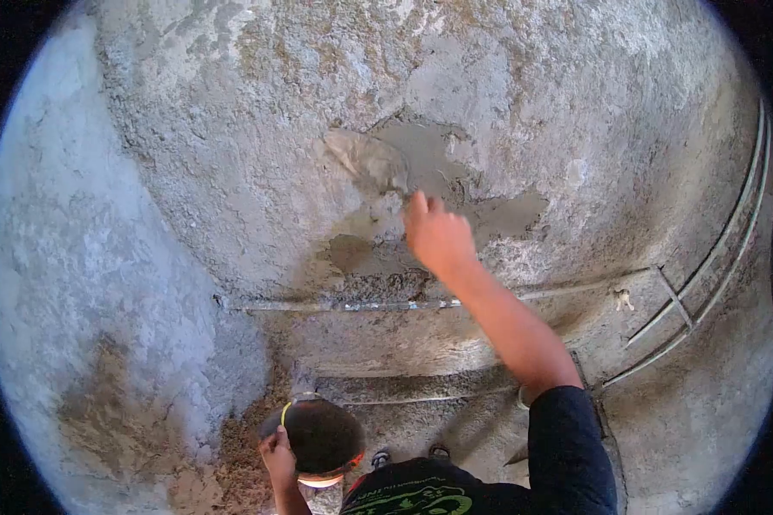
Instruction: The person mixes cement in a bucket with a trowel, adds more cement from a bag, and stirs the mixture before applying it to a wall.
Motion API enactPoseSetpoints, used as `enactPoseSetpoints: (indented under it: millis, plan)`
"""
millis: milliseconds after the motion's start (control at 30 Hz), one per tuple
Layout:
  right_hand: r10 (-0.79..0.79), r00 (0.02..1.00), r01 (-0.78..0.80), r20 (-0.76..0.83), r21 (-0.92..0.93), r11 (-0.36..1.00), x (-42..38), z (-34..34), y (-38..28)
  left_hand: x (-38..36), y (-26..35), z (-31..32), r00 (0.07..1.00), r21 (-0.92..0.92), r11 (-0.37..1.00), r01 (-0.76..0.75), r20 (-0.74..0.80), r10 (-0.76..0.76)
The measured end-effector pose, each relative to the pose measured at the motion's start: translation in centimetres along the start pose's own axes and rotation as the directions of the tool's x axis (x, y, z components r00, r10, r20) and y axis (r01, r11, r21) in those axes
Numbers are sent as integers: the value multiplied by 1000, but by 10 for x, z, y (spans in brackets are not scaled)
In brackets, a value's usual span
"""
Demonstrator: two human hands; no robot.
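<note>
My right hand [438, 227] is closed round the handle of a trowel [369, 160], whose blade lies against the rough grey wall [275, 94]. Dark wet plaster [421, 150] is spread on the wall beside and behind the blade, with another damp patch [511, 213] to the right. Low at the left, my left hand [279, 455] grips the near edge of a round dark pan [326, 433], fingers at its rim by a yellow strip. What the pan holds is too dark to tell.
A long thin pipe [378, 305] runs across the wall below the plaster. Curved metal rails [730, 240] stand at the right. My sandalled feet [439, 451] are on the floor. A smoother pale wall [69, 232] rises at the left.
</note>
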State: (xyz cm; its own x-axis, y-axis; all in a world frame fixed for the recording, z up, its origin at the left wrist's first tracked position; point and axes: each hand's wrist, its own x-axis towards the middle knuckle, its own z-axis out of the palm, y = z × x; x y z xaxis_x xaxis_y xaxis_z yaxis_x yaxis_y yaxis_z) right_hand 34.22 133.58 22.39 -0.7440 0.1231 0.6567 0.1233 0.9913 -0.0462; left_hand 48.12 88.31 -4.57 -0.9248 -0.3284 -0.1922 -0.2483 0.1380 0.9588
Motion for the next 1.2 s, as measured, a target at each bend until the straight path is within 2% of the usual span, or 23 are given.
enactPoseSetpoints:
  millis: [133, 167, 200, 233, 267, 300, 333, 400, 467, 600, 667, 700, 733, 767, 833, 867, 900, 967, 1033, 1067, 1133, 1167, 1200]
  plan:
    - [96, 995, -96, -3, 32, 995, 2, -23, 8, -8, 20, 5, 1000, -17, 1000, 19, 15, -18]
    - [191, 982, -190, 3, 92, 977, -2, -27, 6, -10, 22, 5, 1000, 12, 1000, 9, 23, -9]
    - [283, 959, -282, 15, 153, 947, -6, -29, 4, -5, 9, 4, 1000, 9, 1000, 14, 22, -14]
    - [278, 960, -278, 16, 151, 949, -10, -24, 7, 5, -8, 3, 1000, -7, 1000, -14, -9, 14]
    - [332, 943, -318, -23, 239, 917, -15, -13, 13, 12, -24, 2, 998, -23, 999, -44, -40, 43]
    - [390, 919, -351, -58, 329, 877, -22, -3, 18, 9, -19, -1, 998, -24, 999, -43, -42, 42]
    - [389, 919, -350, -58, 330, 877, -30, 3, 20, 4, -5, -5, 999, 7, 999, -35, 0, 35]
    - [498, 867, -457, -27, 356, 815, -54, 14, 22, -8, 20, -9, 999, 44, 999, -28, 46, 26]
    - [517, 855, -475, -26, 360, 803, -91, 31, 22, -16, 37, -7, 994, -62, 992, 107, 36, -105]
    - [532, 841, -452, -95, 416, 789, -196, 74, 24, 7, 8, -18, 995, 22, 999, 41, 95, -43]
    - [529, 838, -428, -135, 438, 791, -238, 76, 14, 5, 6, -22, 990, 88, 991, 98, 93, -106]
    - [567, 822, -480, -49, 476, 737, -250, 77, 10, 13, -14, -25, 990, 84, 992, 96, 95, -104]
    - [596, 802, -528, 36, 509, 680, -250, 77, 8, 32, -46, -25, 999, 171, 985, 39, 19, -43]
    - [597, 802, -525, 31, 514, 678, -235, 71, 5, 45, -69, -24, 998, 265, 964, -12, -53, 26]
    - [381, 888, -220, -258, 489, 844, -179, 42, -2, 55, -80, -22, 999, 246, 969, 4, -50, 9]
    - [352, 917, -221, -187, 498, 839, -150, 24, -4, 57, -83, -24, 999, 228, 973, 29, -44, -19]
    - [318, 941, -220, -116, 506, 834, -116, 5, -3, 57, -87, -24, 991, 281, 954, -101, -56, 121]
    - [204, 978, -175, -49, 346, 922, -53, -22, 1, 43, -62, -18, 994, 217, 971, -98, -20, 105]
    - [51, 997, -44, -63, 99, 994, -16, -25, 13, 32, -49, -10, 999, 124, 991, -42, 4, 42]
    - [52, 997, -45, -60, 104, 994, -10, -25, 20, 32, -56, -8, 999, 128, 991, -41, 1, 41]
    - [-43, 990, 44, 133, -11, 999, -9, -25, 42, 36, -67, -9, 994, 150, 985, -89, -45, 96]
    - [-45, 990, 47, 135, -7, 999, -17, -21, 54, 35, -70, -14, 997, 220, 975, -27, -64, 43]
    - [-54, 977, 69, 208, -66, 995, -27, -14, 68, 16, -39, -8, 997, 213, 977, -21, -68, 37]
